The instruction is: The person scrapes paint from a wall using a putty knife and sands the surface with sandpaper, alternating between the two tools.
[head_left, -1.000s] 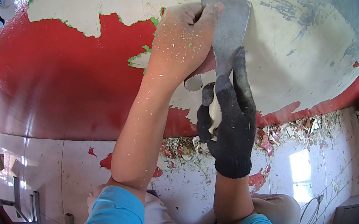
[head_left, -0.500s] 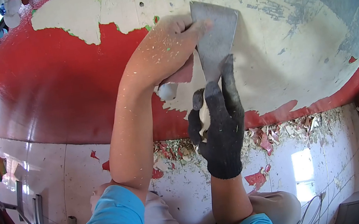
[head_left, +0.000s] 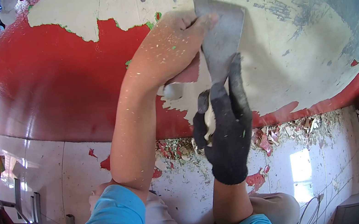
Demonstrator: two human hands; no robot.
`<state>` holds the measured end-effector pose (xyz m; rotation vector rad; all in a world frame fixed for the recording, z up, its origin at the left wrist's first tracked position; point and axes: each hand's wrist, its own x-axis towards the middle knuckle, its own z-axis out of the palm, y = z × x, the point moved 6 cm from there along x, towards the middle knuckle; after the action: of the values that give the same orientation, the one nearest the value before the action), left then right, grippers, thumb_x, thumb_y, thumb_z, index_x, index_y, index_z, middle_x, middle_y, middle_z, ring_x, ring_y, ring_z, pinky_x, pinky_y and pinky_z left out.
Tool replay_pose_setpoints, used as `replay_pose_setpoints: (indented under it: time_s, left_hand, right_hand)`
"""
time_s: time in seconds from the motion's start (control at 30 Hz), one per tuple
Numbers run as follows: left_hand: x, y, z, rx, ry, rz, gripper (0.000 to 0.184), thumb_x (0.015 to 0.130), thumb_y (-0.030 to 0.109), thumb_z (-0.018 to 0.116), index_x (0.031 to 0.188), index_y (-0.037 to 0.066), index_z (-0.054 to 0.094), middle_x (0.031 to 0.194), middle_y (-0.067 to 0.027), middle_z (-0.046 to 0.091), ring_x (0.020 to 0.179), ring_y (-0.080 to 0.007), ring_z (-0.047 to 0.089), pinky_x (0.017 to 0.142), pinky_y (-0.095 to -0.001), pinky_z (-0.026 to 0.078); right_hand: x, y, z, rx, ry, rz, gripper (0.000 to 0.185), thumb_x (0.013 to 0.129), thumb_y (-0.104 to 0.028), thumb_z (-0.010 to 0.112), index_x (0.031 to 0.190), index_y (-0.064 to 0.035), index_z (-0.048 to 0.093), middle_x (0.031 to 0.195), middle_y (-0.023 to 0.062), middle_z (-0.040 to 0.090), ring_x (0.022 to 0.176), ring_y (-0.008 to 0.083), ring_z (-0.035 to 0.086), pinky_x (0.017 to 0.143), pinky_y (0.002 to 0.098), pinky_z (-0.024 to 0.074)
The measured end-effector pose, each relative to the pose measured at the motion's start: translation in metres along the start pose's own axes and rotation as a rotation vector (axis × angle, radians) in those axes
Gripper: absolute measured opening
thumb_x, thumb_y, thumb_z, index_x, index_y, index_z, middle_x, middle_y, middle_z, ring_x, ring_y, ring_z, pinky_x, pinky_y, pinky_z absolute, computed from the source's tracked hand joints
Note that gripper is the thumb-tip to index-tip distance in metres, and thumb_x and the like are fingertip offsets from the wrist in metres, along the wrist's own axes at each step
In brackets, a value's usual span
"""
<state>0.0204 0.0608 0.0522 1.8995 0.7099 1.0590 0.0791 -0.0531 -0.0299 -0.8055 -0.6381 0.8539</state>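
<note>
Two hands on 1 wide-blade paint scraper [head_left: 223,31], blade up against the curved cream patch [head_left: 291,53]. L hand [head_left: 165,47], bare & dusted w/ flecks: thumb pressed on blade's L edge, other fingers mostly hidden, so can't tell how they sit. R hand [head_left: 228,132], in blk knit glove, is clamped on the pale handle [head_left: 209,119]; 2 fingers extended toward blade base, slightly apart, others bent by handle. Dull-red piece [head_left: 190,73] pokes out under L palm, material unclear. Red paint [head_left: 54,79] L of L fingers; paint chips [head_left: 303,130] on white tile floor [head_left: 190,184], below & R of gloved fingers.
</note>
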Motion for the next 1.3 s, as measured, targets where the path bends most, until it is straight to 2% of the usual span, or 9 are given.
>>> replay_pose_setpoints:
  time_s: [0.1, 0.3, 0.4, 0.47, 0.6, 0.77, 1.0, 1.2, 1.3]
  left_hand:
    - [0.000, -0.002, 0.004, -0.001, -0.082, -0.083, 0.038, 0.090, 0.037, 0.057, 0.072, 0.004, 0.057, 0.051, 0.0046, 0.042, 0.043, -0.0026, 0.036, 0.040, -0.0218, 0.029]
    - [0.002, -0.006, 0.012, -0.102, 0.145, -0.026, 0.039, 0.090, 0.038, 0.057, 0.074, 0.003, 0.056, 0.052, 0.0044, 0.042, 0.044, -0.0032, 0.037, 0.040, -0.0229, 0.031]
    - [0.009, -0.003, 0.003, -0.034, 0.160, 0.172, 0.038, 0.090, 0.037, 0.057, 0.075, 0.002, 0.056, 0.054, 0.0048, 0.042, 0.047, -0.0029, 0.038, 0.043, -0.0226, 0.032]
    - [0.003, -0.008, 0.010, 0.027, -0.126, -0.064, 0.038, 0.090, 0.038, 0.057, 0.077, 0.002, 0.056, 0.058, 0.0042, 0.044, 0.051, -0.0037, 0.040, 0.047, -0.0231, 0.035]
    - [0.002, -0.003, 0.020, -0.005, -0.126, -0.089, 0.038, 0.090, 0.038, 0.057, 0.079, 0.001, 0.057, 0.059, 0.0044, 0.044, 0.053, -0.0035, 0.039, 0.049, -0.0227, 0.034]
    - [0.013, 0.012, 0.023, -0.003, 0.230, 0.271, 0.039, 0.090, 0.039, 0.056, 0.081, 0.001, 0.058, 0.055, 0.0046, 0.042, 0.051, -0.0041, 0.037, 0.048, -0.0239, 0.032]
    - [0.001, 0.002, 0.014, 0.064, -0.160, -0.086, 0.041, 0.090, 0.039, 0.056, 0.081, -0.001, 0.059, 0.056, 0.0033, 0.045, 0.049, -0.0049, 0.037, 0.047, -0.0256, 0.033]
    - [0.009, 0.009, 0.015, -0.155, 0.261, 0.225, 0.039, 0.090, 0.038, 0.056, 0.083, 0.001, 0.061, 0.054, 0.0038, 0.044, 0.047, -0.0029, 0.037, 0.044, -0.0220, 0.031]
    - [0.010, 0.009, 0.006, -0.133, 0.087, 0.071, 0.038, 0.090, 0.038, 0.056, 0.084, 0.001, 0.061, 0.055, 0.0041, 0.046, 0.047, -0.0026, 0.038, 0.043, -0.0216, 0.031]
  right_hand:
    - [0.004, -0.001, 0.001, 0.010, -0.009, -0.010, 0.057, 0.095, -0.009, 0.044, 0.146, -0.0074, 0.018, 0.069, 0.0037, 0.051, 0.045, 0.0051, 0.043, 0.034, 0.0194, 0.0338]
    - [0.010, -0.002, -0.003, -0.005, -0.005, 0.002, 0.058, 0.094, -0.010, 0.045, 0.145, -0.0078, 0.019, 0.070, 0.0046, 0.054, 0.044, 0.0059, 0.044, 0.033, 0.0202, 0.0333]
    - [0.008, -0.004, -0.003, 0.015, -0.012, -0.022, 0.058, 0.094, -0.011, 0.046, 0.146, -0.0080, 0.018, 0.070, 0.0049, 0.054, 0.043, 0.0068, 0.043, 0.033, 0.0206, 0.0329]
    - [0.006, -0.004, -0.009, 0.023, 0.028, 0.001, 0.059, 0.094, -0.011, 0.046, 0.146, -0.0080, 0.018, 0.070, 0.0050, 0.053, 0.042, 0.0075, 0.042, 0.032, 0.0207, 0.0326]
    - [0.006, -0.009, -0.011, -0.021, 0.017, -0.028, 0.058, 0.094, -0.011, 0.046, 0.145, -0.0077, 0.019, 0.070, 0.0049, 0.053, 0.041, 0.0077, 0.042, 0.032, 0.0210, 0.0320]
    - [0.011, -0.015, -0.013, -0.011, 0.017, -0.068, 0.057, 0.094, -0.012, 0.047, 0.145, -0.0090, 0.022, 0.069, 0.0042, 0.053, 0.041, 0.0070, 0.041, 0.032, 0.0210, 0.0313]
    - [0.005, -0.010, -0.014, -0.035, 0.036, -0.022, 0.052, 0.095, -0.016, 0.048, 0.143, -0.0106, 0.029, 0.070, 0.0046, 0.051, 0.041, 0.0070, 0.041, 0.033, 0.0204, 0.0323]
    - [0.022, -0.026, 0.000, -0.120, 0.007, -0.083, 0.053, 0.094, -0.020, 0.050, 0.143, -0.0108, 0.029, 0.070, 0.0048, 0.051, 0.041, 0.0068, 0.041, 0.031, 0.0200, 0.0296]
    - [0.019, -0.025, 0.002, -0.108, -0.061, -0.120, 0.053, 0.095, -0.020, 0.049, 0.143, -0.0109, 0.029, 0.069, 0.0046, 0.050, 0.041, 0.0068, 0.042, 0.031, 0.0196, 0.0296]
